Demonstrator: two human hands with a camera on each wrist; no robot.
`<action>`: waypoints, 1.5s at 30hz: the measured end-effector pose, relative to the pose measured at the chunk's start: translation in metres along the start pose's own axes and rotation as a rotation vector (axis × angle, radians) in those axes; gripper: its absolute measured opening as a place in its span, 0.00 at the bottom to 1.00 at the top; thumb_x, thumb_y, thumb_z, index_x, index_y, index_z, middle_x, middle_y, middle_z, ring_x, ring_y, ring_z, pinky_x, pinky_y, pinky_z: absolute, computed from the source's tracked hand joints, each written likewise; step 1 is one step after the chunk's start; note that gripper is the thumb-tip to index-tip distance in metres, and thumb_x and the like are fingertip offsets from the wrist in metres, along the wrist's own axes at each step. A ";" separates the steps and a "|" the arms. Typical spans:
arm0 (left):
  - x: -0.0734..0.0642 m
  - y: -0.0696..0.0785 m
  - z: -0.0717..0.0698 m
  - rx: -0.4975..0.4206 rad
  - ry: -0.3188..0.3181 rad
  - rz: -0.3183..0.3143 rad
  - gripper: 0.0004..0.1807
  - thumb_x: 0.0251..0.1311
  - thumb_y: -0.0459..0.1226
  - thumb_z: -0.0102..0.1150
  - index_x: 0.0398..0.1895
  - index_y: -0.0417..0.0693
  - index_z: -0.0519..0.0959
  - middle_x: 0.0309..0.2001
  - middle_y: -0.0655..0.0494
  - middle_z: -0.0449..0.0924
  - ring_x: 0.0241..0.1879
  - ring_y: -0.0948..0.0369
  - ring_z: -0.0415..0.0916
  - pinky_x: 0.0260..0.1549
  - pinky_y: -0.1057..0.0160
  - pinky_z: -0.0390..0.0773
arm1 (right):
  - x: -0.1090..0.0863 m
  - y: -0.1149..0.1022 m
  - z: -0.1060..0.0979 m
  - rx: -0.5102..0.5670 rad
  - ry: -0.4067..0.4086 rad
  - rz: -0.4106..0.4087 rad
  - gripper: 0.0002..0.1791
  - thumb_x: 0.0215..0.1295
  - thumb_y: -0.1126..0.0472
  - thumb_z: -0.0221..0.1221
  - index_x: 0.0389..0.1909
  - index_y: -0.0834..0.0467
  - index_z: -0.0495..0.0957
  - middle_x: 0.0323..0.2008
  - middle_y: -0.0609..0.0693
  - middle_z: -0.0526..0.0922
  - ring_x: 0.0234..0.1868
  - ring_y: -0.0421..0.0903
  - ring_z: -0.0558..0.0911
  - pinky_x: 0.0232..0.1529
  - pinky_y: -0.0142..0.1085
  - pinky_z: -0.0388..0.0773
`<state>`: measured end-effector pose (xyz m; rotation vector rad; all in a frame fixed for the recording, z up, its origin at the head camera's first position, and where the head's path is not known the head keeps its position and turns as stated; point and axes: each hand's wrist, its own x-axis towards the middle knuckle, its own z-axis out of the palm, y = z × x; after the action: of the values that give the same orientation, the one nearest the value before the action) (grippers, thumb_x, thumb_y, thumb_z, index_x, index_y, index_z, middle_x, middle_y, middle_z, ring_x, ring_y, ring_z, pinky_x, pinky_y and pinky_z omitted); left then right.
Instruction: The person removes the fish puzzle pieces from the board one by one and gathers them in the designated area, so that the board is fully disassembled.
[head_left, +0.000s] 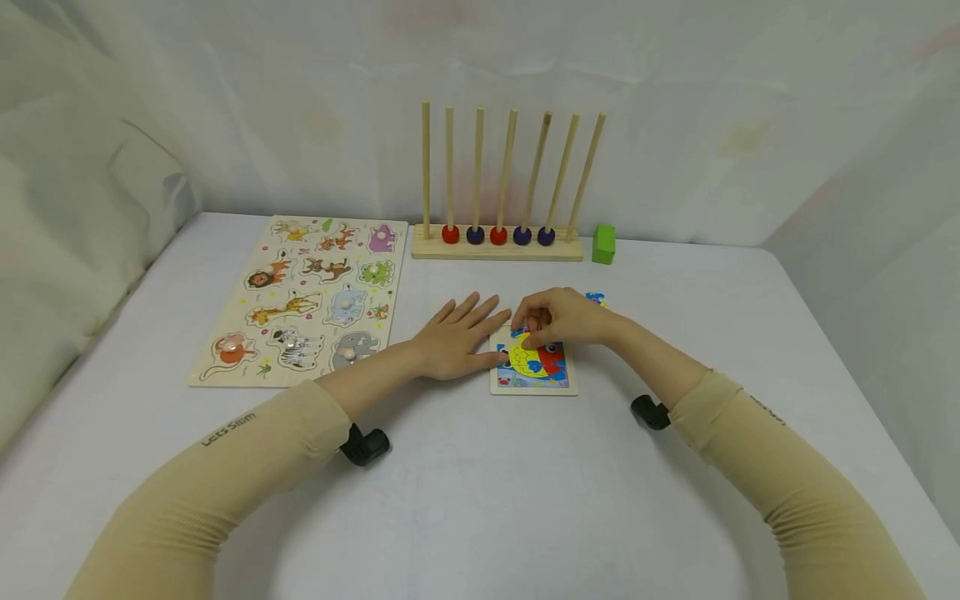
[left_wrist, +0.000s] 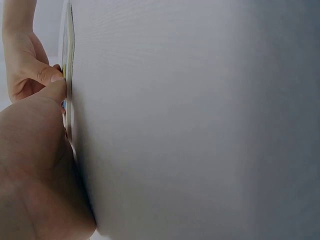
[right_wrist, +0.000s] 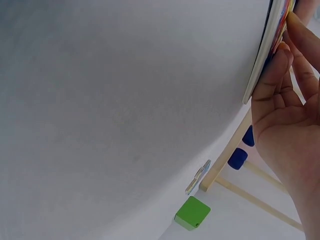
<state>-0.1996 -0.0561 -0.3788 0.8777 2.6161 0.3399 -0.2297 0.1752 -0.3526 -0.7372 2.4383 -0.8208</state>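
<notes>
A small fish jigsaw puzzle (head_left: 551, 385) in a wooden frame, with a yellow, red and blue fish, lies on the table between the hands. My left hand (head_left: 453, 343) is spread flat on the white cloth, its thumb reaching over the frame's left edge. From the right, my right hand (head_left: 562, 317) bends over the puzzle's upper part, thumb and fingers pinching a puzzle piece (head_left: 517, 332) at the upper left. Those fingers mostly cover the piece. In the right wrist view, the right hand's fingertips (right_wrist: 283, 47) are right at the board's surface.
Behind the right hand lies a loose puzzle piece (head_left: 596, 298). A wooden peg rack (head_left: 495, 250) with red and dark blue beads stands at the back, beside a green block (head_left: 603, 244). To the left is an animal knob puzzle board (head_left: 300, 279).
</notes>
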 end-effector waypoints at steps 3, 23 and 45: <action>-0.001 0.001 -0.001 0.002 0.001 0.001 0.41 0.70 0.63 0.40 0.80 0.64 0.42 0.82 0.59 0.31 0.82 0.52 0.24 0.78 0.42 0.29 | 0.000 0.000 0.000 -0.007 0.003 -0.001 0.11 0.59 0.59 0.69 0.42 0.52 0.82 0.30 0.47 0.77 0.32 0.44 0.73 0.35 0.32 0.70; 0.000 -0.001 0.001 -0.003 0.016 0.013 0.40 0.70 0.62 0.40 0.80 0.63 0.43 0.82 0.58 0.32 0.82 0.51 0.25 0.78 0.42 0.29 | 0.000 0.000 0.001 -0.022 0.021 -0.014 0.11 0.58 0.59 0.69 0.42 0.52 0.83 0.35 0.50 0.78 0.33 0.45 0.74 0.37 0.34 0.72; 0.003 -0.003 0.003 0.003 0.016 0.000 0.40 0.70 0.64 0.39 0.80 0.66 0.42 0.82 0.60 0.31 0.82 0.53 0.24 0.78 0.42 0.30 | 0.000 0.000 0.003 -0.021 0.060 -0.024 0.14 0.57 0.60 0.70 0.43 0.51 0.80 0.40 0.50 0.79 0.36 0.46 0.73 0.41 0.34 0.72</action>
<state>-0.2025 -0.0564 -0.3836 0.8797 2.6316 0.3439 -0.2281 0.1743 -0.3547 -0.7620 2.4990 -0.8389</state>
